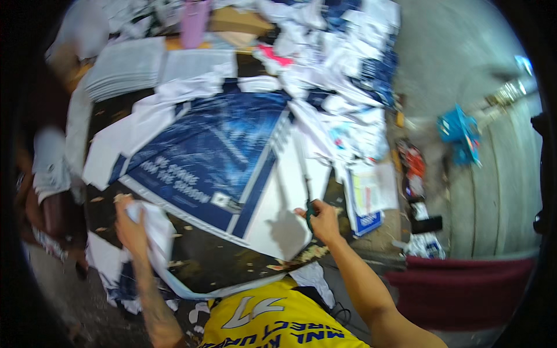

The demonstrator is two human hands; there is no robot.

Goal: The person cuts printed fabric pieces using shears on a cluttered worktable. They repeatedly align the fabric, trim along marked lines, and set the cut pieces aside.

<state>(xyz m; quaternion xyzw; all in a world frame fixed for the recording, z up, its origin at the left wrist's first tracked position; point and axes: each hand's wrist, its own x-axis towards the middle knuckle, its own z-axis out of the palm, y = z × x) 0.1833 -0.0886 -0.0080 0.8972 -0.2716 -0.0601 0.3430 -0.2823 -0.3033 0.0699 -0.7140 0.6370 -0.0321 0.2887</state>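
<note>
I see navy cloth [194, 142] streaked with brighter blue and printed in white, a dark surface [200, 258], a yellow shirt [272, 319] with white and navy print, a lilac container [195, 24], and blurred scissors [310, 215], handles possibly dark green.

Fabric panel [214, 156] on table [209, 264]

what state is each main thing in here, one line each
Right hand: closed on scissors
Scissors: blades blurred, open or shut unclear
Left hand: against white cloth, grip unclear
White cloth: loose, folded over
Blue printed panel: spread out on table
Pale sheets: neatly stacked
Cloth heap: crumpled, piled
</note>
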